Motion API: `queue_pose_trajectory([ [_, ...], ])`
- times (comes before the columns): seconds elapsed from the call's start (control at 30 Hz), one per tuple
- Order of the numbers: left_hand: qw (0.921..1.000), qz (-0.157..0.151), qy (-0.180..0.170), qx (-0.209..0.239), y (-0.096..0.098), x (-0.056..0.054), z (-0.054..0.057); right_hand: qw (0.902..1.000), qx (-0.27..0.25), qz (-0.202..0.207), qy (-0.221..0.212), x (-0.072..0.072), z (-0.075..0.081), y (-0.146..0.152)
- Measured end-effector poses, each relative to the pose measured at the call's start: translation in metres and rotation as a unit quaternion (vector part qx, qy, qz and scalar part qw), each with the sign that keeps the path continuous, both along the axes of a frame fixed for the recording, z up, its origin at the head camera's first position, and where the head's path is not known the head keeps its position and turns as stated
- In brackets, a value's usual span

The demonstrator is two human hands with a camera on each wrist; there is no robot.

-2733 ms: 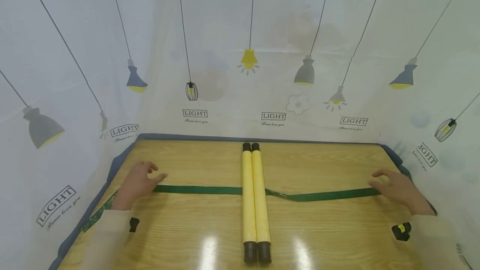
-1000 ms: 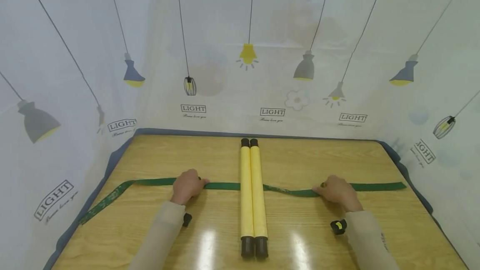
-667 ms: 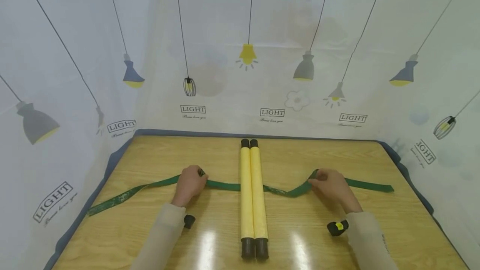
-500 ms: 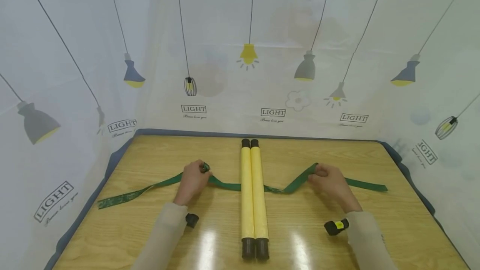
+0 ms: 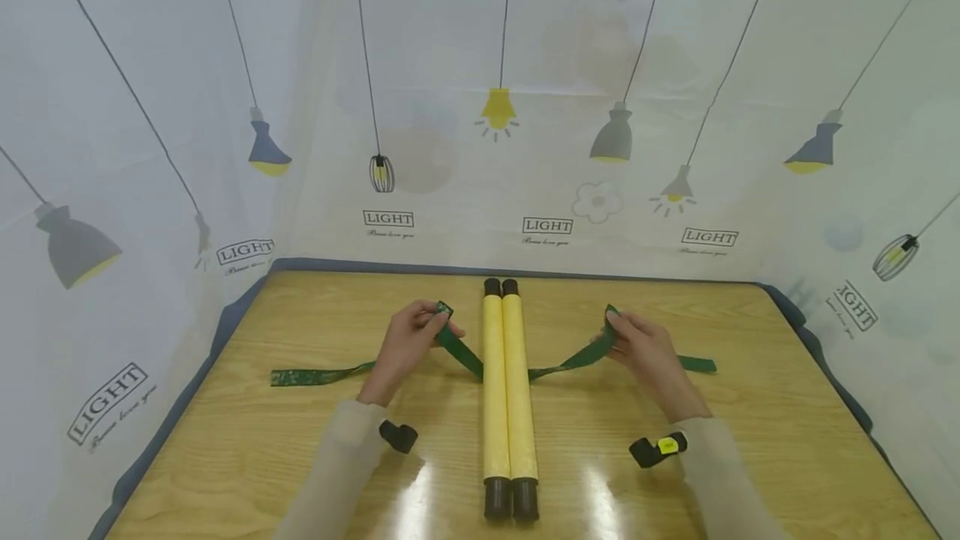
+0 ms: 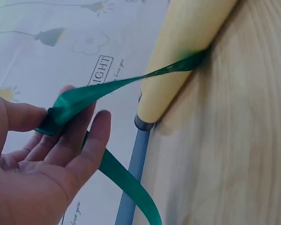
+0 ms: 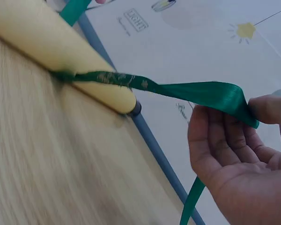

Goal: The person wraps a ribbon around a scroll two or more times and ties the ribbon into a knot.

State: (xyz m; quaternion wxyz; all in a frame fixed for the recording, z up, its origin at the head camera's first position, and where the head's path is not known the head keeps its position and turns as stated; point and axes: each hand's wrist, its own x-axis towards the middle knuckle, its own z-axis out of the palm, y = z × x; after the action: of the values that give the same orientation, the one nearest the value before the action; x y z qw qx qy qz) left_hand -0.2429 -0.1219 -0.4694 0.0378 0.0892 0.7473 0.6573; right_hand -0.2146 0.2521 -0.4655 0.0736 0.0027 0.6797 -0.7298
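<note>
Two yellow rods (image 5: 501, 390) with dark end caps lie side by side on the table, pointing away from me. A green ribbon (image 5: 461, 352) passes beneath them and rises on both sides. My left hand (image 5: 408, 344) pinches it left of the rods between thumb and fingers, a loose tail trailing onto the table. On the other side my right hand (image 5: 645, 352) pinches the ribbon likewise, its shorter tail lying behind the wrist. In the right wrist view a printed pattern shows on part of the ribbon (image 7: 131, 80). The stretch under the rods is hidden.
The wood-grain table (image 5: 585, 482) has a blue-grey edge (image 5: 375, 267) at the back. White sheeting (image 5: 450, 40) printed with lamps stands behind and at both sides. Each wrist carries a small black camera (image 5: 397, 437).
Both hands came inward from the ribbon's outer parts, took hold of it and lifted it off the table beside the rods. The ribbon's tails were drawn inward. The rods stay in place.
</note>
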Motion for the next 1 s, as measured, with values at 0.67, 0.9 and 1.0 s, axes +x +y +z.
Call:
queue_pose_trajectory([
  [0.67,0.9958,-0.078,0.022,-0.042,0.044,0.003,0.021,0.9986,0.034,-0.009,0.041,-0.008,0.021,-0.068],
  [0.9,0.9905,-0.109,0.046,-0.071,0.058,0.001,0.022,0.9953,0.078,0.005,0.057,-0.005,0.027,-0.078],
  [1.0,0.9882,-0.127,0.05,-0.068,0.063,0.0,0.024,0.9921,0.099,0.013,0.076,-0.004,0.03,-0.079],
])
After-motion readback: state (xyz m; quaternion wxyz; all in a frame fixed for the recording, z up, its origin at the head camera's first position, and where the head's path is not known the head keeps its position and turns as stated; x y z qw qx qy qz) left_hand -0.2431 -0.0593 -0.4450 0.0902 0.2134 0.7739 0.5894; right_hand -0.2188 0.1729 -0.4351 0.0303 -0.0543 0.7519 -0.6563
